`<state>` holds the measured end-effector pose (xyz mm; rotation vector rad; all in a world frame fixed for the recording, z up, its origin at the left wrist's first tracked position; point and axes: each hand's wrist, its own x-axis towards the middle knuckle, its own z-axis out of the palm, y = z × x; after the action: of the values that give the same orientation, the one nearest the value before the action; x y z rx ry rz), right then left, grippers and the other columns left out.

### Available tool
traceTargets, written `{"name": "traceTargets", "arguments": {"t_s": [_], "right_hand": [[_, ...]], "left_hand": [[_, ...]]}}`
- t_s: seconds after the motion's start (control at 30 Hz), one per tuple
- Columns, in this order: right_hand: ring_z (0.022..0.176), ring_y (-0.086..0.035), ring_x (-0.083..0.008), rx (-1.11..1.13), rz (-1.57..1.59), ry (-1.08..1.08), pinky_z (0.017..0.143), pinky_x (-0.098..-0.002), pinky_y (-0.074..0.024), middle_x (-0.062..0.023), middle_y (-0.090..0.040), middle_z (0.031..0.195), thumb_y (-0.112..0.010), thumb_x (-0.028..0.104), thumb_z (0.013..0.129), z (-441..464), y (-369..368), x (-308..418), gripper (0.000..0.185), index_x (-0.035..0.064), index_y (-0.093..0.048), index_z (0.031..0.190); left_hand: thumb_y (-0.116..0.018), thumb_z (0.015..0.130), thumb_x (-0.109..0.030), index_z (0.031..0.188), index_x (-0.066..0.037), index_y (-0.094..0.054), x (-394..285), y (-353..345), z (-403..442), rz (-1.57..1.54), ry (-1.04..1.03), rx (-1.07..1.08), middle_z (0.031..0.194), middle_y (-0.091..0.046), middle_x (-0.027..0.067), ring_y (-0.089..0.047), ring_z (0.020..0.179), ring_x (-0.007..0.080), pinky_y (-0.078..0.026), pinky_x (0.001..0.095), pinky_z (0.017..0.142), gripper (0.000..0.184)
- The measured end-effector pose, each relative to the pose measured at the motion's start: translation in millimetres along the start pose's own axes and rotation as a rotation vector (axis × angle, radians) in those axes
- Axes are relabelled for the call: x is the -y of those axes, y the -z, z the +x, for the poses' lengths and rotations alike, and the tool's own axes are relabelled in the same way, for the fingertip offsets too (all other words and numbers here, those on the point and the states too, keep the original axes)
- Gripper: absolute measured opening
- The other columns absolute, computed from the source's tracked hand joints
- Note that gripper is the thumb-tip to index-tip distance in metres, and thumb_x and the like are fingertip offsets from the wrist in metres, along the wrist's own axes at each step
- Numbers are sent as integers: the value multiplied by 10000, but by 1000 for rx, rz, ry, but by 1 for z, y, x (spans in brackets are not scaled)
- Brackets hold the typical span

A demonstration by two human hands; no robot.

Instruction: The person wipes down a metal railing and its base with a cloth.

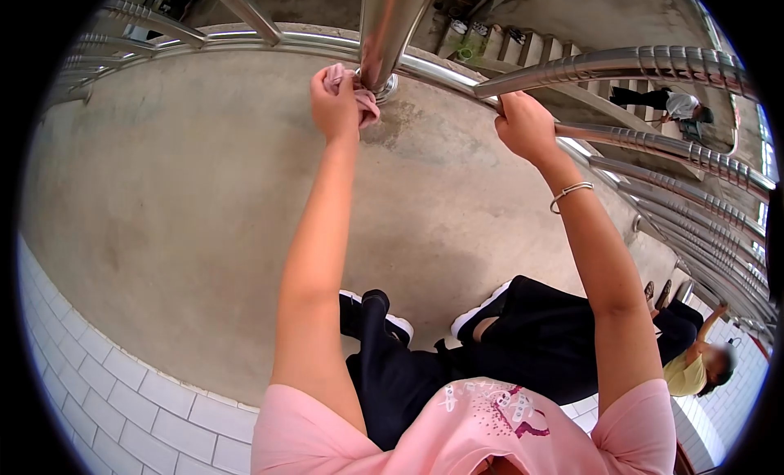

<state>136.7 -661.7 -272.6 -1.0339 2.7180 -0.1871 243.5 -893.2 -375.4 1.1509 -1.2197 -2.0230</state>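
Observation:
Bunched in my left hand [331, 108] is a pink cloth [367, 108], closed in the fingers right beside the foot of a thick metal post [390, 34]. A round flange [389, 90] at the post's base shows partly behind the cloth. My right hand [525, 126] is wrapped round the lower metal rail [445, 73] of the railing, near where a ringed baluster [621, 64] joins it. That wrist wears a silver bangle [571, 196].
Ringed balusters [686, 153] run down the right side. Beyond them, a person [674, 105] is on the concrete stairs [523, 51]. Another person in yellow [690, 373] is at the lower right by the railing. White tiles [163, 393] line the lower-left wall.

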Motion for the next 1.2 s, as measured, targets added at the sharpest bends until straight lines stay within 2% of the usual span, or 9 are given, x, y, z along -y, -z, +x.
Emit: {"name": "traceTargets", "arguments": {"t_s": [0.1, 0.37, 0.43, 0.47, 0.53, 0.77, 1.0, 1.07, 1.2], "right_hand": [[860, -565, -359, 8, 4, 0, 724, -470, -448, -158, -592, 863, -552, 60, 729, 0, 0, 0, 144, 16, -503, 858], [862, -559, -359, 10, -49, -5, 729, -472, -445, -160, -585, 845, -550, 63, 733, -1, -6, -7, 97, 17, -520, 814], [845, -566, -361, -15, -89, 2, 717, -479, -452, -159, -585, 842, -546, 42, 723, 0, -14, -16, 76, 18, -535, 795], [830, -575, -360, -28, -93, 6, 703, -483, -460, -155, -587, 843, -541, 21, 713, 1, -20, -20, 77, 18, -544, 790], [836, -568, -363, -14, -90, -12, 709, -481, -453, -165, -578, 817, -551, 22, 710, 0, -24, -24, 93, 24, -543, 803], [850, -536, -400, -50, -10, 34, 719, -494, -424, -193, -569, 861, -544, -8, 705, 1, -20, -22, 203, 5, -507, 904], [838, -534, -394, -39, -18, 47, 719, -483, -423, -188, -554, 841, -563, 15, 717, 2, -24, -28, 197, 10, -490, 900], [838, -533, -394, -46, -28, 55, 720, -482, -422, -189, -553, 840, -566, 15, 714, 1, -24, -29, 200, 10, -490, 899], [841, -543, -385, -35, -26, 63, 711, -492, -433, -183, -565, 842, -553, 12, 703, 1, -22, -26, 138, 24, -524, 838]], "left_hand": [[-608, 769, -75, 1000, -109, -614, 41, 13, 26, 817, -514, 27, 970, -617, 116, -613, 845, 307, -499, 407, 736, 234], [-574, 748, -92, 950, -84, -638, 22, 11, 14, 1123, -485, 124, 894, -624, 125, -608, 884, 309, -495, 425, 749, 212], [-538, 769, -99, 834, -55, -630, 44, 14, 31, 713, -8, 297, 741, -626, 115, -634, 713, 283, -505, 410, 654, 121], [-488, 838, -129, 871, -50, -594, -15, -2, -8, 860, 20, 248, 959, -588, 141, -577, 955, 291, -478, 414, 774, 136], [-549, 792, -109, 846, -47, -614, 40, 6, 8, 1030, -479, 12, 866, -607, 139, -596, 851, 332, -481, 439, 730, 105], [-577, 822, -128, 865, -34, -591, 34, 2, -15, 917, -390, -59, 849, -604, 177, -587, 823, 385, -469, 472, 723, 103], [-564, 832, -179, 971, -21, -587, 45, 5, -42, 827, -236, 237, 908, -652, 177, -642, 820, 331, -516, 416, 727, 211], [-564, 850, -178, 949, 6, -595, 38, -1, -44, 115, 140, 289, 882, -680, 170, -670, 734, 262, -527, 348, 636, 212], [-487, 927, -216, 899, 0, -584, 25, -7, -38, -240, 471, 482, 842, -677, 180, -650, 677, 189, -506, 301, 548, 238]]}}
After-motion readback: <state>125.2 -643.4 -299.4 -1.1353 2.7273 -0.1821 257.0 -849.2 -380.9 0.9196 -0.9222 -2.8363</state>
